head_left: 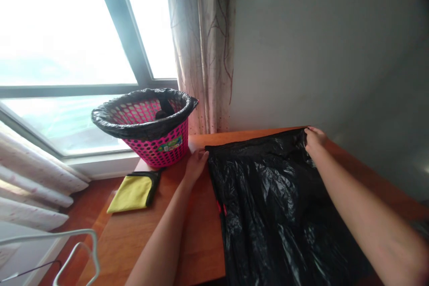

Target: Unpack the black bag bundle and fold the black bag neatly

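Visibly, a pink perforated plastic wastebasket (157, 149) stands upright on the wooden tabletop (197, 241), black film folded over its rim; some dark material hangs inside, its nature unclear. A glossy, wrinkled black plastic garbage bag (268, 196) lies flattened on the tabletop to the basket's right, roughly rectangular, its far edge running crosswise and its long axis toward the person. The left hand (196, 164) touches the bag's far left corner with its fingertips; the right hand (314, 137) pinches the far right corner. A folded yellow cloth (132, 193) with dark edging lies before the basket.
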`<action>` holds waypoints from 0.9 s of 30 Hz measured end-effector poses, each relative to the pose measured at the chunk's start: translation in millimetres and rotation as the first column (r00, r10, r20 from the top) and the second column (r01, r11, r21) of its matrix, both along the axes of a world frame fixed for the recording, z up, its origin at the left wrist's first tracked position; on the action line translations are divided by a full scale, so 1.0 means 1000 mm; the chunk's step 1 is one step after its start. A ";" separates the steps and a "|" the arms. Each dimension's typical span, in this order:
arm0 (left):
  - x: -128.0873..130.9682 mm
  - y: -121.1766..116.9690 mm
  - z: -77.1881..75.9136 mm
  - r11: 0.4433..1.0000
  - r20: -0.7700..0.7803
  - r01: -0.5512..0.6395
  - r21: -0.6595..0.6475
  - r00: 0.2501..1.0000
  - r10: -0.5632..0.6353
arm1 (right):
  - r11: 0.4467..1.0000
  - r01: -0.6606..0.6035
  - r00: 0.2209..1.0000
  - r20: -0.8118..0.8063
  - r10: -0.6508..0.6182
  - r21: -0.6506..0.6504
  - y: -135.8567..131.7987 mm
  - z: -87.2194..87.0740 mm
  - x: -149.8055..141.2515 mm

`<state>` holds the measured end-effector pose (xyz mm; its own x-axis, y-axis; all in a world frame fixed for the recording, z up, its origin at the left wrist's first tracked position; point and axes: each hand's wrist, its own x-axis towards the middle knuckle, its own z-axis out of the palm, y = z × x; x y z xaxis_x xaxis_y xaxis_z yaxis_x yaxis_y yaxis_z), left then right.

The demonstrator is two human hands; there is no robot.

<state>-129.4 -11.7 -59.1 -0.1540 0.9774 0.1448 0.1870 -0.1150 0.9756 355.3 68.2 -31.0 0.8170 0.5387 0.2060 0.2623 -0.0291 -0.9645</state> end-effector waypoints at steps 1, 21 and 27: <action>0.001 -0.001 0.001 1.000 -0.023 0.005 -0.003 1.000 -0.005 | 0.999 -0.021 0.999 0.039 0.022 -0.024 -0.002 0.003 -0.001; 0.012 -0.005 -0.001 0.984 -0.087 0.179 -0.021 0.980 -0.180 | 0.452 -0.623 0.170 0.453 0.875 -0.639 -0.303 0.027 -0.265; 0.009 -0.003 -0.004 0.987 -0.130 0.160 -0.026 0.978 -0.162 | 0.467 -0.649 0.335 0.326 0.884 -0.600 -0.305 -0.008 -0.277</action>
